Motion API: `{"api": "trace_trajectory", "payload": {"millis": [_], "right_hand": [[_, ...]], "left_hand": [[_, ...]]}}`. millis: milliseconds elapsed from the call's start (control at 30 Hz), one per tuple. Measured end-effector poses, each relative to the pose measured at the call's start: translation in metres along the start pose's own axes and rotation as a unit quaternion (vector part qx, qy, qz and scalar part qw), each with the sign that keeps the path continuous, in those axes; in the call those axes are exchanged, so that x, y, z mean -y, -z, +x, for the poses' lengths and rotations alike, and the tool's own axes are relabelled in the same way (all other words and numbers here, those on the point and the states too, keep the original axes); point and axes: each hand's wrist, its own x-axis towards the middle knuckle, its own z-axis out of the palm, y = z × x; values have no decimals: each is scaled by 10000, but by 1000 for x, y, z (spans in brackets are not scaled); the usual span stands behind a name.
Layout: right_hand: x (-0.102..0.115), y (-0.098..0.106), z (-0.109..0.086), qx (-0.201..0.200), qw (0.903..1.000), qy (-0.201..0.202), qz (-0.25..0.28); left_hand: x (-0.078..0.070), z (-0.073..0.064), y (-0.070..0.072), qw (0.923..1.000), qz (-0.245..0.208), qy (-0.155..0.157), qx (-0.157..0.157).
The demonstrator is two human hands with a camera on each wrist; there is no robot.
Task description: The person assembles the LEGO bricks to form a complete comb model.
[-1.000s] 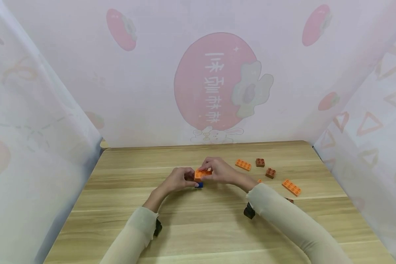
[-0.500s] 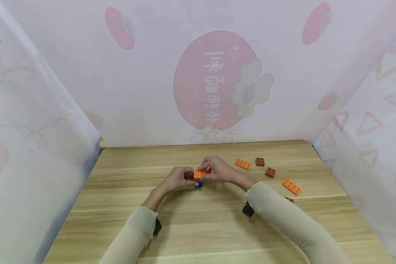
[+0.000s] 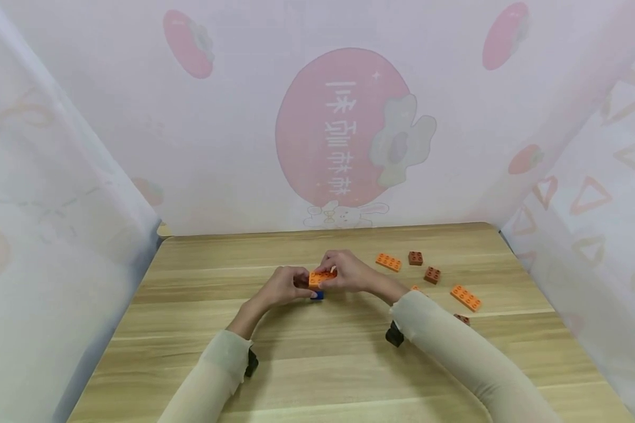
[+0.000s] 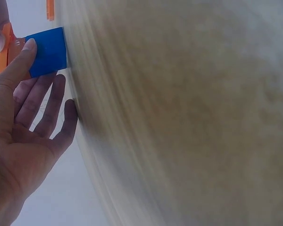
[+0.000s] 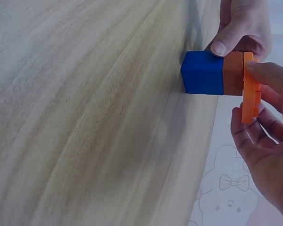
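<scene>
A small stack stands upright on the wooden table between my hands: a tall blue block [image 5: 203,73] at the bottom, a brown brick [image 5: 233,73] above it, and a flat orange studded brick [image 5: 248,92] on top, jutting out to the right. My left hand [image 3: 280,286] grips the stack from the left, its thumb across the seam of blue and brown in both wrist views. From the right, my right hand [image 3: 350,273] pinches the orange brick by its edges, thumb on the near side. In the head view the hands hide most of the brown brick.
Loose bricks lie on the right of the table [image 3: 317,364]: a flat orange brick [image 3: 388,262], a second orange brick [image 3: 465,298], and brown bricks [image 3: 415,258]. My right sleeve [image 3: 455,346] partly covers a few. A printed curtain [image 3: 233,147] closes off the back and sides.
Both hands keep their hold on the stack with almost no movement. The whole head view has shifted very slightly.
</scene>
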Motion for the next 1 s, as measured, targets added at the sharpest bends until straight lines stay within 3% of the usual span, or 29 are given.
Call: {"api": "trace_trajectory", "payload": {"millis": [400,1000], "right_hand": [[4,3,6,206,9994,-279,-19],[2,-1,2,92,9992,-379,-66]], "left_hand": [[-2,0,2,10000,-1,24,-11],[-1,0,1,10000,-30,-34,-40]]}}
